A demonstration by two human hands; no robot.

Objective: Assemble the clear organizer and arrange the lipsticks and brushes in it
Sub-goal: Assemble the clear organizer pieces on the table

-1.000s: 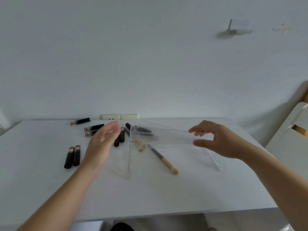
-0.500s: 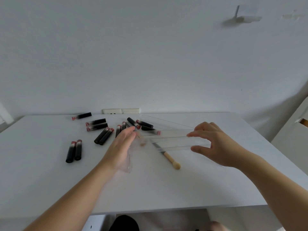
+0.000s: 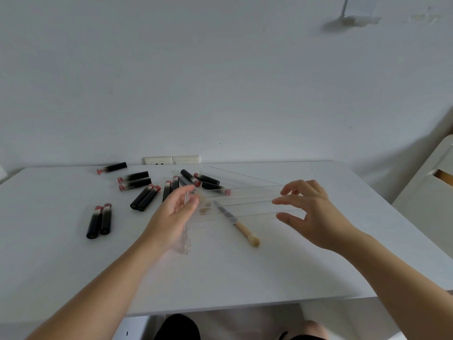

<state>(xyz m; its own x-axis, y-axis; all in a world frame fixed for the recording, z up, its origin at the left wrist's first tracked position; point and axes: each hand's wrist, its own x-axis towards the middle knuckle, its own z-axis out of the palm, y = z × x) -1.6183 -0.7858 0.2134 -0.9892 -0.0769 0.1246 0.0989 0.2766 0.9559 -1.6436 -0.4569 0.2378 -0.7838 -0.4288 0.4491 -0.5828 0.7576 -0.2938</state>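
**Clear panels held between two hands above the white table**

Nearest the camera, at the bottom edge of the frame, we saw a dark patch and part of a knee below the table (image 3: 245,278) edge. Two bare forearms rose from the lower corners toward the middle of the frame.

At centre left, the left hand (image 3: 175,212) gripped the upright end panel (image 3: 186,231) of the clear organizer, fingers and thumb curled about its top edge; the panel's lower corner rested on the table. At centre right, the right hand (image 3: 308,212) had its fingers spread and lightly bent at the right end of the long clear panels (image 3: 245,198), thumb below and fingertips above. We could not tell for certain whether it pinched the clear edge or only touched it, the plastic being so hard to see there.

Under the long panels lay a brush (image 3: 241,225) with a pale wooden handle, angled toward the lower right. A second brush tip showed blurred through the plastic near the left fingers.

Farther left, a pair of lipsticks (image 3: 99,222) lay side by side, well apart from the hands. Beyond them another pair (image 3: 145,197) lay slanted, then two more (image 3: 134,180), and a single one (image 3: 112,167) near the far edge. A cluster of lipsticks (image 3: 196,179) lay just behind the panels.

At the back, a wall socket (image 3: 171,160) sat at table height; a small wall fixture (image 3: 348,18) showed at upper right, and pale furniture (image 3: 431,187) at the right edge
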